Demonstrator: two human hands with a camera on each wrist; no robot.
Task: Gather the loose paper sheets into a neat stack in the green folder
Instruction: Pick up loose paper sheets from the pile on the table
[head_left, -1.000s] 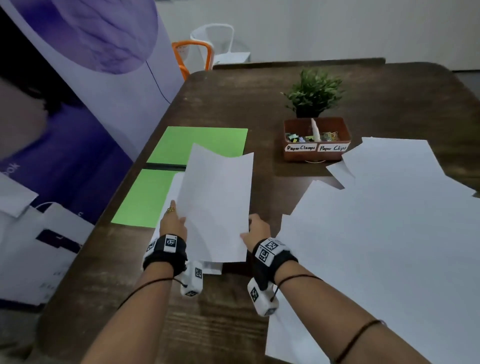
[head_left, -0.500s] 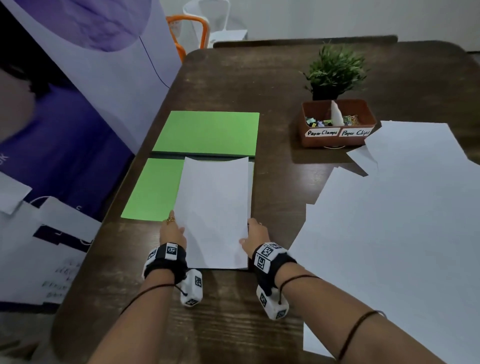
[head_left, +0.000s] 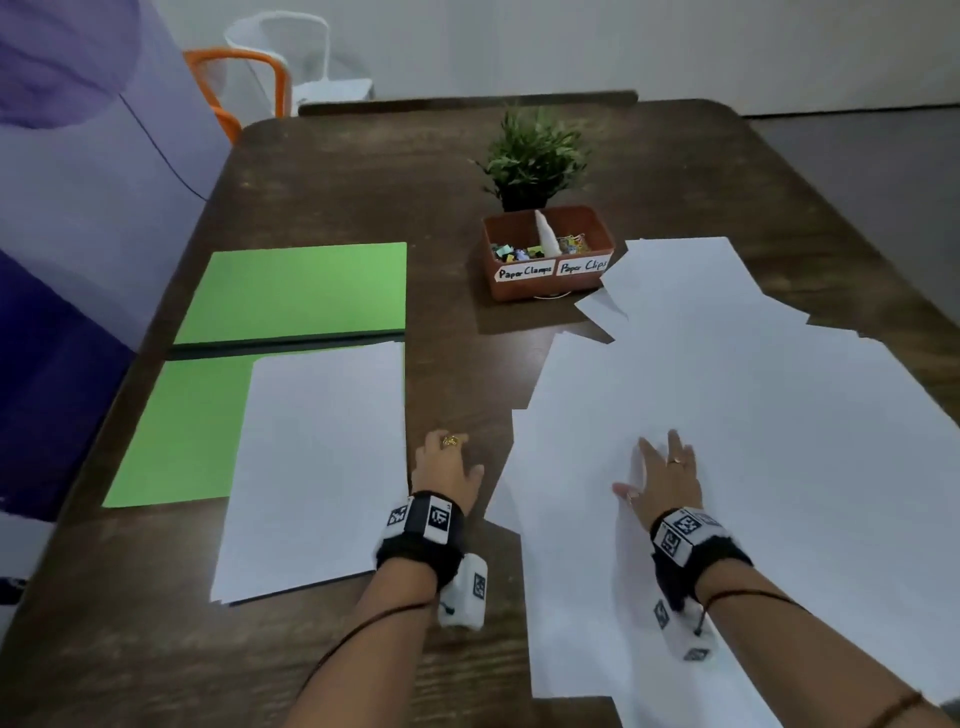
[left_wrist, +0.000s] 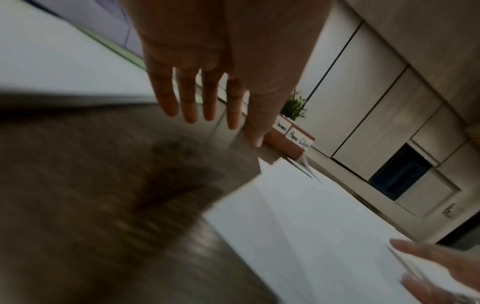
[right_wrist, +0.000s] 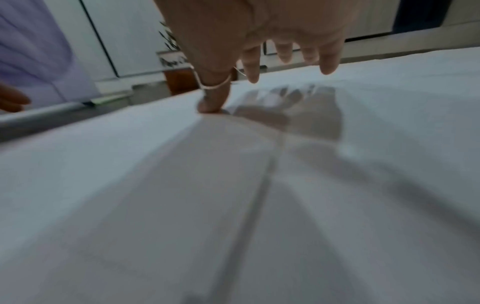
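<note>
Right hand (head_left: 662, 478) flat, fingers spread, thumb pressing loose sheets (head_left: 753, 415) at near right of counter (head_left: 337, 182). Left hand (head_left: 447, 465) relaxed, holding nothing, over bare wood btwn piles. Stack (head_left: 317, 462) already on green folder (head_left: 291, 291), far left. Step: fetching next sheet. Next: likely slide one free w/o dragging others.

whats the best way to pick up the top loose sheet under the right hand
Probably by its near left corner, coming from the left where bare table borders the loose sheets. The sheet lies flat with nothing to hook, so the right hand, fingers spread and thumb already pressing the paper, could slide it toward that edge, letting the open left hand pinch the overhanging corner.
</note>
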